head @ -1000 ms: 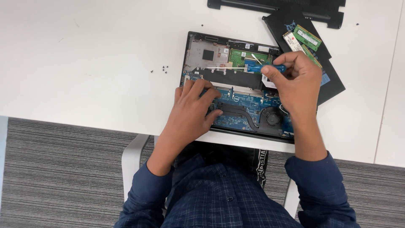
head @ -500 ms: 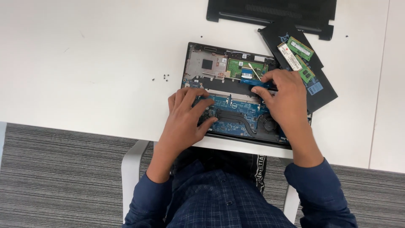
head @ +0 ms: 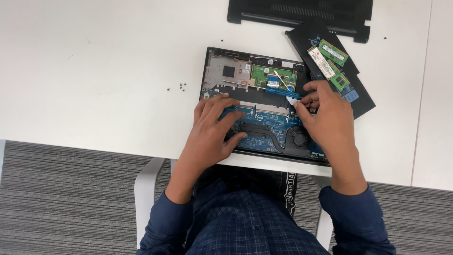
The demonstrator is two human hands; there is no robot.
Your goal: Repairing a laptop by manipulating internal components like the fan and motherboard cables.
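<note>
White tabletop is carrying an opened laptop at its near edge, right of centre. The left hand is lying flat on the board, fingers released; the right hand is pinching a small white tab. Tiny screws are lying left.

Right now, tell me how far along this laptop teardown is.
Done: the bottom cover is off, memory sticks lie on a black panel and loose screws sit on the table. In hand: the right hand pinches a small white tab while the left hand presses the board. Left: fan and heat pipe remain in the laptop.
</note>
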